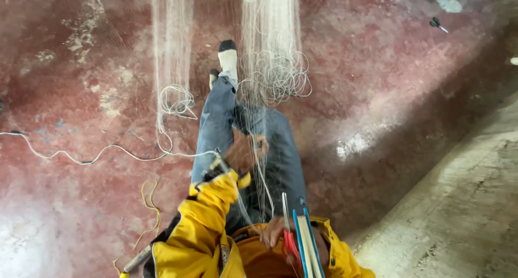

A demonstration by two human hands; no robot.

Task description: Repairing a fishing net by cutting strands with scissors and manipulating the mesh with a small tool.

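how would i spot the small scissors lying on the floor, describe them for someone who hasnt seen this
Start at the red floor and look to the far upper right, beyond the hanging net. The scissors lie alone there, small and dark-handled with a pale blade, unlike the white cord at the left.

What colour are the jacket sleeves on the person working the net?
Bright yellow; the jacket sleeves show best in the head view, the only one.

Net (pixel 272 51) hangs before the outstretched legs (pixel 237 132) — cord (pixel 97 158) on floor (pixel 404 94) to their left (scissors (pixel 438 24) far right).
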